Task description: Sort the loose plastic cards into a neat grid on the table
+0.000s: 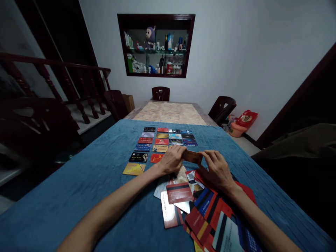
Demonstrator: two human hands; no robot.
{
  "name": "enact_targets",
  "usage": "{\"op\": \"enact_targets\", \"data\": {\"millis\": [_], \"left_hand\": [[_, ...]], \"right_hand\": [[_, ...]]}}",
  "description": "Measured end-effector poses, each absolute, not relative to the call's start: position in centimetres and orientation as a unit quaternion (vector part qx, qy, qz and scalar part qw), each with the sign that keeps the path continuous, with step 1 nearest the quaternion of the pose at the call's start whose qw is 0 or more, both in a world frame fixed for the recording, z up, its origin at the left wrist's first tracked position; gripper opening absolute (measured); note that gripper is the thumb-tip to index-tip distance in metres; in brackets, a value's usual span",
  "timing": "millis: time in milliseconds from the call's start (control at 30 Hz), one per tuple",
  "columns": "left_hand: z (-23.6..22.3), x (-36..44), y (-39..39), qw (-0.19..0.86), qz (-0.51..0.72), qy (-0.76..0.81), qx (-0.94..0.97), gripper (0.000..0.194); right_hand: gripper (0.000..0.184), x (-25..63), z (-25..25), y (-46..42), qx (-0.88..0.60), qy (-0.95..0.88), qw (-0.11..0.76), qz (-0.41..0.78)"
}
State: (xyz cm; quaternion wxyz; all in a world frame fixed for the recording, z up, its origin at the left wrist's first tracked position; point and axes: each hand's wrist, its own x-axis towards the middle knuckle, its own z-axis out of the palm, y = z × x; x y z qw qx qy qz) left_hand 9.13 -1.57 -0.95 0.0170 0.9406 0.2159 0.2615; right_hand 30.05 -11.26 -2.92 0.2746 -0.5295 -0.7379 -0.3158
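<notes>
Left hand (172, 160) and right hand (217, 170) have a brown card (192, 156) pinched between them, one end each, maybe a thin stack, can't tell. Just past that, the laid-out cards (161, 141) sit in four tidy-ish columns: six in the leftmost, five showing in the next, three showing in each of the others, though the left hand may hide some. I'd call that a decent start but a long way off done, since the messy heap (215, 210) near the right hand overlaps every which way. Main thing in the way is the right forearm (258, 208) across it. It's all on a blue cloth (86, 182); beyond are patterned tabletop (170, 112), a chair (165, 93) and a wall niche (156, 16) with a purple plush (150, 35).
</notes>
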Motion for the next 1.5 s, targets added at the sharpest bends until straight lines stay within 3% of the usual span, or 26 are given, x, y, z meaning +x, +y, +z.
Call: {"op": "enact_targets", "data": {"millis": [200, 533, 867, 1333, 1500], "left_hand": [[-1.4, 7.8, -1.3, -0.059, 0.262, 0.195, 0.943, 0.051], [-0.7, 6.4, 0.2, -0.134, 0.232, 0.174, 0.948, 0.051], [0.6, 4.7, 2.4, -0.091, 0.239, 0.226, 0.94, 0.059], [3.3, 2.4, 8.6, -0.091, 0.16, 0.311, 0.932, 0.041], [3.0, 2.3, 10.8, -0.081, 0.139, 0.331, 0.93, 0.037]], "right_hand": [[0.033, 29.6, -2.9, -10.8, -0.517, -0.747, 0.288, -0.303], [0.034, 29.2, -1.6, -9.1, -0.503, -0.778, 0.271, -0.26], [0.04, 28.2, 0.5, -5.2, -0.475, -0.817, 0.237, -0.227], [0.031, 25.9, 2.1, 3.7, -0.472, -0.84, 0.201, -0.178], [0.027, 25.1, 2.3, 6.1, -0.514, -0.833, 0.144, -0.148]]}}
